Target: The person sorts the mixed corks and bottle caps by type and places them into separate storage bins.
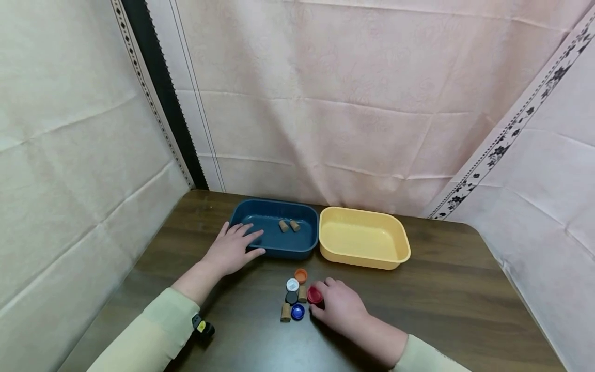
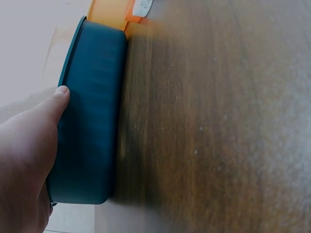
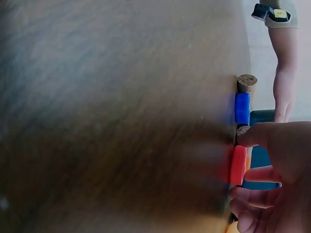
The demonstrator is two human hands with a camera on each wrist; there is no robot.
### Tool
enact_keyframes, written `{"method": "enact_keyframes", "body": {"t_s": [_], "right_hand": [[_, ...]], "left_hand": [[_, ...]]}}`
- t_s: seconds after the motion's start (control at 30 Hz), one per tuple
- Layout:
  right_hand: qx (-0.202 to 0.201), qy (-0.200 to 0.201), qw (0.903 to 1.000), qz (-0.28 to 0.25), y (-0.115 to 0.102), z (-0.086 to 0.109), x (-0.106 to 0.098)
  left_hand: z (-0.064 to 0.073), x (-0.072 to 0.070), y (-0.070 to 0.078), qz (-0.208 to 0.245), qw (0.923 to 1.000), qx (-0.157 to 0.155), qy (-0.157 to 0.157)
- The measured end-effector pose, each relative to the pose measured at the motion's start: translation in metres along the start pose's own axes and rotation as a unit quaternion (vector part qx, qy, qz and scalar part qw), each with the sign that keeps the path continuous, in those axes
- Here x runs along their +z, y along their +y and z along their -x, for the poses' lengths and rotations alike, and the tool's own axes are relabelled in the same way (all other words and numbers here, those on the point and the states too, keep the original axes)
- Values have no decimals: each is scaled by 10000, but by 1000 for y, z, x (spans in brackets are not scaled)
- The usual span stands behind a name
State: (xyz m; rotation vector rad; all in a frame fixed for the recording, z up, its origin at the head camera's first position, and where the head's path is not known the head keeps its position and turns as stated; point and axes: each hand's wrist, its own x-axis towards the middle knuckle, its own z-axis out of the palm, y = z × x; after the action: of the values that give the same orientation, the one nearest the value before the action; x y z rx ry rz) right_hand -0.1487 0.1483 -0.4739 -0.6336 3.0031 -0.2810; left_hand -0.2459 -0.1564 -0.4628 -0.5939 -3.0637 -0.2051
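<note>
A red bottle cap [image 1: 314, 295] lies on the table at the right of a small cluster. My right hand [image 1: 341, 306] holds the cap, with thumb and fingers around its edges. Beside it are a blue cap [image 1: 298, 311], a black cap [image 1: 291, 297], a white cap [image 1: 292, 284], an orange cap [image 1: 300, 275] and two corks, one cork [image 1: 285, 312] at the front. In the left wrist view, my left hand [image 2: 24, 150] rests along the rim of the dark blue tray [image 2: 92, 107]. Its fingers are spread in the head view. Two more corks [image 1: 289, 226] lie inside this tray.
A yellow tray [image 1: 360, 261] stands right beside the blue one. Both are near the back edge of the brown wooden table [image 1: 441, 299]. Pale cloth [image 1: 348, 129] hangs behind the table and at both sides.
</note>
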Motion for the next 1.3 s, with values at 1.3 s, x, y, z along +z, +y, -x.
{"method": "enact_keyframes", "body": {"t_s": [1.3], "right_hand": [[560,-834,9715,-2147,13,-7,-36]], "left_hand": [[0,-2,2,-11,10000,-39,-17]]}}
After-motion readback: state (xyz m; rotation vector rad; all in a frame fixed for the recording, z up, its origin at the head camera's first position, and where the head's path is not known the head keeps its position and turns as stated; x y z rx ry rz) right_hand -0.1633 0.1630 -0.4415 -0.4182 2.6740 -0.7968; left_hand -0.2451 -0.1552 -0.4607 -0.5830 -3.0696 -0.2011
